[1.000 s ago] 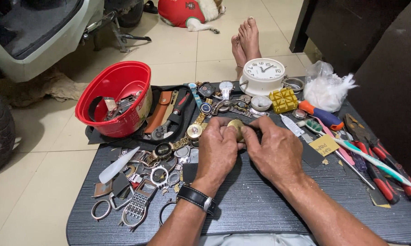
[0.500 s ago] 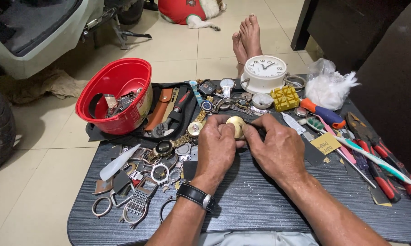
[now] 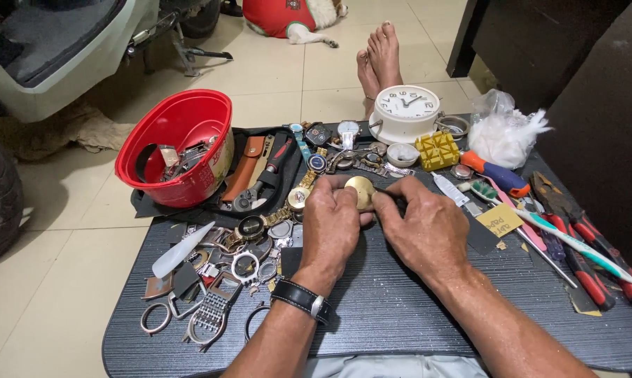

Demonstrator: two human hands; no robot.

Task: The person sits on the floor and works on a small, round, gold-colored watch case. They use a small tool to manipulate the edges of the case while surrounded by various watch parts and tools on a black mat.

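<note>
Barely anything moved, disc (image 3: 360, 191) still pinched in left hand (image 3: 332, 222); right hand (image 3: 428, 227) grips a thin tool against it; clock (image 3: 406, 112) just behind.

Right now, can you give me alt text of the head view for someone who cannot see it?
Two bare hands, left hand and right hand, pinch a small round gold-coloured watch case over a dark ridged table. Around them lie a red plastic bowl, white round clock and loose watch parts.

Disc (image 3: 360, 190) between my hands on table (image 3: 400, 315); bowl (image 3: 179, 143) far left, clock (image 3: 405, 112) behind, tools (image 3: 575, 238) right.
</note>
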